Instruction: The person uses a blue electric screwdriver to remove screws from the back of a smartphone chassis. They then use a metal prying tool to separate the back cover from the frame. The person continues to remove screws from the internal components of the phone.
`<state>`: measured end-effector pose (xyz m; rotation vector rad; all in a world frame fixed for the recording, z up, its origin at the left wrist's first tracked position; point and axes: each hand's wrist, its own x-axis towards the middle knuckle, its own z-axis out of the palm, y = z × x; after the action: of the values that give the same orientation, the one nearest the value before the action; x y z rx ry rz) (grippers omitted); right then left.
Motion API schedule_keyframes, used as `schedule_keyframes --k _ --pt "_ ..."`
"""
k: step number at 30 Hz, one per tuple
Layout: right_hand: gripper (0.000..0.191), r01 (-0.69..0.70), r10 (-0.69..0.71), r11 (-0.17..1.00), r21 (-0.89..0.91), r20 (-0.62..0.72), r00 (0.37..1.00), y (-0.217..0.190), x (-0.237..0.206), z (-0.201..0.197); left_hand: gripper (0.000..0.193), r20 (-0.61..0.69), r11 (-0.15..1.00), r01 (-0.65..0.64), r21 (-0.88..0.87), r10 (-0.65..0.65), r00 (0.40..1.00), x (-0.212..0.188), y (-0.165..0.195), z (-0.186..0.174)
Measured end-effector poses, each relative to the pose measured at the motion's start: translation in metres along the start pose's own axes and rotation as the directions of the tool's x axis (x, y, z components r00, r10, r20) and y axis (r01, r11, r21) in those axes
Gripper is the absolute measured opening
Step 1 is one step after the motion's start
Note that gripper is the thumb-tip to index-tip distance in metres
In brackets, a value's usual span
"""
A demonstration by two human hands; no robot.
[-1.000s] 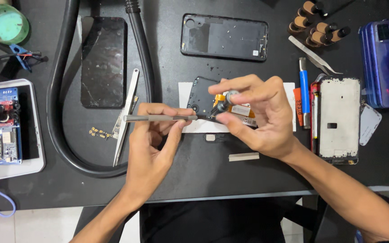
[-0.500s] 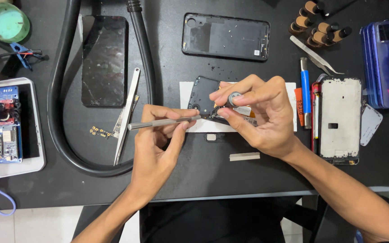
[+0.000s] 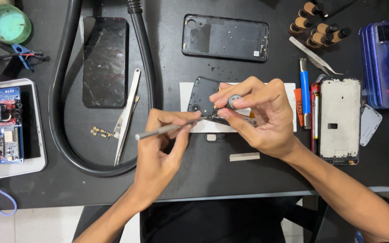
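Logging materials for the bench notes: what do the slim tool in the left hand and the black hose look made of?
Slim tool, held by the left hand: looks like metal, brushed silver-grey with a dull sheen along its shaft. Black hose: probably rubber or soft plastic, smooth semi-gloss, bent in a wide loop; the end near the top is ribbed.

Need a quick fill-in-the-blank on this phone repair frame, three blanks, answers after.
1. The left hand holds a thin metal ____ by its shaft.
2. The right hand pinches a small black phone part over a ____ sheet of paper.
3. The cracked phone screen lies inside the loop of a black ____.

Missing words: screwdriver; white; hose
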<state>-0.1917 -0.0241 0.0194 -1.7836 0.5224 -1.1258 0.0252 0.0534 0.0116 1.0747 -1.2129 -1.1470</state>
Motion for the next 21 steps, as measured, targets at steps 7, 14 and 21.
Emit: schedule_keyframes --k 7,14,21 --pt "0.045 0.061 -0.062 0.997 -0.043 -0.012 0.998 -0.008 0.004 0.004 0.015 -0.011 0.967 -0.107 0.233 0.113 0.994 -0.003 0.004 0.007" --pt "0.033 0.025 -0.022 0.995 -0.092 0.029 0.999 -0.019 0.010 0.002 0.017 -0.047 0.999 0.030 0.039 -0.028 0.998 0.006 0.006 0.005" --pt "0.039 0.059 -0.057 0.995 -0.074 0.023 0.998 -0.018 0.012 0.004 0.020 -0.073 0.998 0.059 -0.020 -0.060 0.995 0.011 0.003 0.002"
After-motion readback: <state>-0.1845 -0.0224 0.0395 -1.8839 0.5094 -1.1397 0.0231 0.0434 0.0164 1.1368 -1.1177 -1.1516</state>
